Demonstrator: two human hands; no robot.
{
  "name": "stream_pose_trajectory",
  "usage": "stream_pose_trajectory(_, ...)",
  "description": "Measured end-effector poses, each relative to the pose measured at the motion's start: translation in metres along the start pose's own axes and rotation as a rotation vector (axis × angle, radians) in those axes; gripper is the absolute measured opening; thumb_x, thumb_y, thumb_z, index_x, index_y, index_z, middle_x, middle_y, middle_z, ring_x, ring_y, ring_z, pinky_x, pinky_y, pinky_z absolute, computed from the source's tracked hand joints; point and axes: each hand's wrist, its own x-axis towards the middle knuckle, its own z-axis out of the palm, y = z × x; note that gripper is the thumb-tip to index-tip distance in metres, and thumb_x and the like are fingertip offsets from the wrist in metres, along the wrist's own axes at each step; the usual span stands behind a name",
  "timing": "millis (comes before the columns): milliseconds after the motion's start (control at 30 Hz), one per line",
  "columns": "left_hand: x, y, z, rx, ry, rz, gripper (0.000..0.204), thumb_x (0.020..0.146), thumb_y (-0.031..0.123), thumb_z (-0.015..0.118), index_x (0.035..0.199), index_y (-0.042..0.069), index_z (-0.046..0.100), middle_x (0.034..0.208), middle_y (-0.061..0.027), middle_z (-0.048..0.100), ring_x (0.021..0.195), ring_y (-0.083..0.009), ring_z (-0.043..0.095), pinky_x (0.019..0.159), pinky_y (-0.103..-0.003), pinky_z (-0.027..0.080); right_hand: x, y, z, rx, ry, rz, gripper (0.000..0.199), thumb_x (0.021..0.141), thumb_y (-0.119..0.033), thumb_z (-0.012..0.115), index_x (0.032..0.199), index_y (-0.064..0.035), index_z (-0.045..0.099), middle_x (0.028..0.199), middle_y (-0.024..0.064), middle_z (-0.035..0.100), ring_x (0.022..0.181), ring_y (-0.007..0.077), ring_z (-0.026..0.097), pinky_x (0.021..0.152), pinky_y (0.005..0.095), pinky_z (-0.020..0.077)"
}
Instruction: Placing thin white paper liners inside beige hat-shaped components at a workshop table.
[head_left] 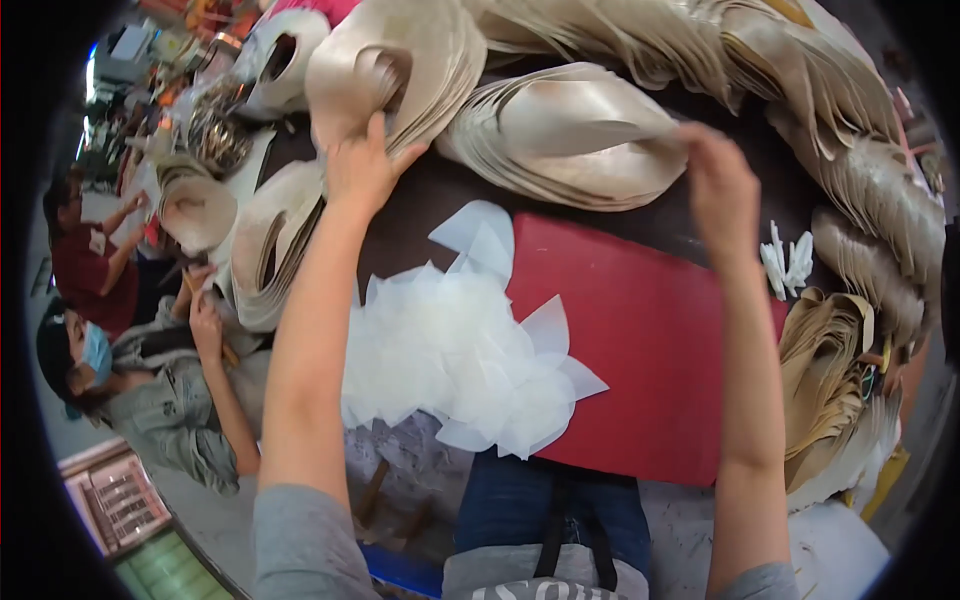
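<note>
My left hand point(358, 172), thumb and fingers apart, rests at the near edge of a rolled stack of beige, fabric-like sheets point(440, 75) at the upper left. My right hand point(724, 190), slightly blurred, pinches the right tip of the top sheet on a second beige stack point(580, 130), which bulges up in a curve. Nearer to me, translucent white petal-shaped pieces point(450, 350) lie in a loose heap, partly over a red board point(630, 350) that sits between my forearms.
More fanned beige stacks point(830, 100) line the far and right sides of the dark table point(400, 235). Crumpled white scraps point(787, 262) lie beside my right forearm. At the left, a masked person in grey point(160, 400) and another in dark red point(95, 260) handle things.
</note>
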Motion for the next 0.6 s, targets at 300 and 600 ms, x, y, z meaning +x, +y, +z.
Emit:
stream_pose_trajectory(300,-0.168,0.066,-0.05,-0.788,-0.136,-0.096,0.045,0.081,0.011,0.064,0.123,0.002,0.052,0.123,-0.0126,0.056,0.112,-0.0293,0.054,0.096,-0.035,0.042,-0.028,-0.061,-0.094,-0.474,-0.682,-0.178,0.034,0.07,-0.002,0.056,0.104,-0.0034,0.063,0.098,0.0099,0.061,0.088,0.0271,0.055,0.09,0.0366,0.0416)
stream_pose_trajectory(600,-0.198,0.154,-0.045,-0.742,-0.052,-0.193,0.039,0.08,0.021,0.063,0.114,0.004,0.057,0.125,-0.0142,0.05,0.113,-0.0313,0.047,0.097,-0.041,0.039,-0.045,-0.082,0.141,-0.073,-0.7,-0.548,0.037,0.072,-0.008,0.068,0.108,-0.0061,0.06,0.114,0.0131,0.058,0.101,0.0311,0.056,0.082,0.0344,0.0495)
